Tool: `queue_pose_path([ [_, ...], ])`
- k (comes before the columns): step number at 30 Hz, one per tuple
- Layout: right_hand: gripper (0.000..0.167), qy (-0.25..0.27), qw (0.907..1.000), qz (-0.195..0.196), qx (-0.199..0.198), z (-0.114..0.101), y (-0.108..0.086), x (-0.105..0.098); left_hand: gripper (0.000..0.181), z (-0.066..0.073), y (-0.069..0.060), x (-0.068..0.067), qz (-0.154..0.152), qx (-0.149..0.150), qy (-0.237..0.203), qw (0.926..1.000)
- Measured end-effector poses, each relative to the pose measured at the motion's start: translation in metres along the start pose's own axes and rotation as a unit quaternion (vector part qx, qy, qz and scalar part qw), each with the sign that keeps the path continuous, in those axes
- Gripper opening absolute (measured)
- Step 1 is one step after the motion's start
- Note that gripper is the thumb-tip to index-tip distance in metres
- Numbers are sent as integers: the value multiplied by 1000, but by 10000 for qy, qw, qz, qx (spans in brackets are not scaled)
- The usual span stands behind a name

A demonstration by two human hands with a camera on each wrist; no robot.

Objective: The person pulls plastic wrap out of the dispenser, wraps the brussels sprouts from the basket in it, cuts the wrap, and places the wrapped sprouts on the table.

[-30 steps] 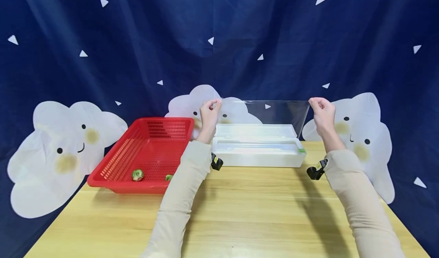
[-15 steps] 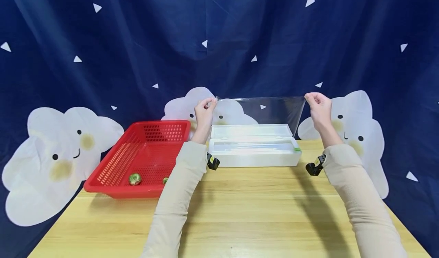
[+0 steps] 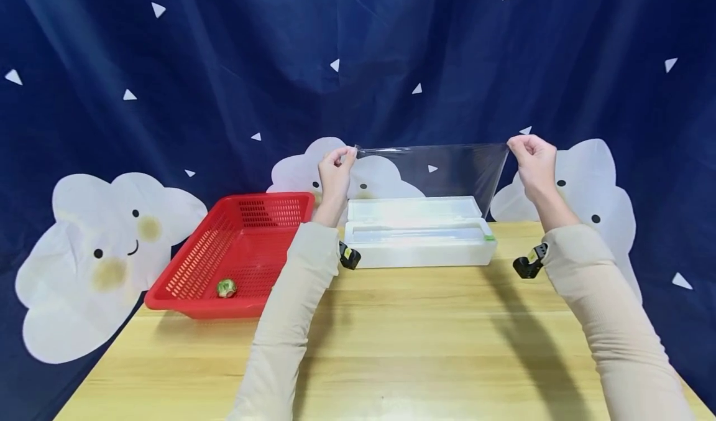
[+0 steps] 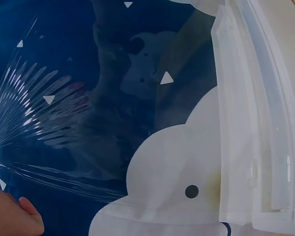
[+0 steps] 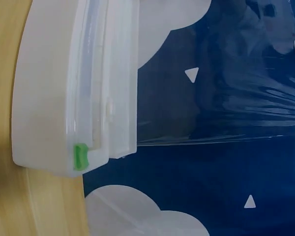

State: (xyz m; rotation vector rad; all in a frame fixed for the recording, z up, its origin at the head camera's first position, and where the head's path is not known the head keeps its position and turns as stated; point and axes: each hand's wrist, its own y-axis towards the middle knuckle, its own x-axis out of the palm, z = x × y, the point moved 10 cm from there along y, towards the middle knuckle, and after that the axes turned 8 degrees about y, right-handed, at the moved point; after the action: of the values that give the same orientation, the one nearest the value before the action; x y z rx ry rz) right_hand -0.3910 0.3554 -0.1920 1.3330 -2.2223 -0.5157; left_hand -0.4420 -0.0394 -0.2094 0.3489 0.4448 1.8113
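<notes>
Between my two raised hands stretches a sheet of clear cling film [image 3: 464, 169], drawn up from a white cling film dispenser box [image 3: 419, 250] whose lid [image 3: 414, 208] stands open. My left hand [image 3: 337, 175] pinches the film's upper left corner between thumb and fingers. At the upper right corner my right hand [image 3: 535, 163] pinches it the same way. Creases fan out through the film [image 4: 39, 108] in the left wrist view, near the edge of that hand. A green slider [image 5: 80, 157] sits at the box's right end in the right wrist view.
On the left of the wooden table [image 3: 414, 346] stands a red plastic basket [image 3: 240, 259]. A Brussels sprout [image 3: 226, 288] lies in it, and my left forearm hides part of its right side. Behind the table hangs a blue curtain [image 3: 224, 54] with clouds.
Both my hands have risen a little, and the right one has moved slightly to the right. More film stands above the box. The head view has shifted slightly.
</notes>
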Motion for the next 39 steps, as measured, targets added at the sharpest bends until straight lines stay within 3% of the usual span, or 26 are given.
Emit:
queue_pose_path([
  [9, 29, 163, 9997, 70, -139, -15, 2, 1, 20, 12, 0, -2, 76, 93, -186, 9998],
  [19, 29, 916, 9957, -91, -58, -26, 4, 3, 20, 25, -2, -3, 68, 115, -379, 9992],
  [29, 27, 1225, 9924, -41, -99, -42, 8, 1, 20, 43, -2, -2, 59, 213, -575, 9981],
  [39, 28, 1428, 9896, -160, -104, -58, 2, 0, 19, 60, -5, -9, 89, 468, -850, 9952],
])
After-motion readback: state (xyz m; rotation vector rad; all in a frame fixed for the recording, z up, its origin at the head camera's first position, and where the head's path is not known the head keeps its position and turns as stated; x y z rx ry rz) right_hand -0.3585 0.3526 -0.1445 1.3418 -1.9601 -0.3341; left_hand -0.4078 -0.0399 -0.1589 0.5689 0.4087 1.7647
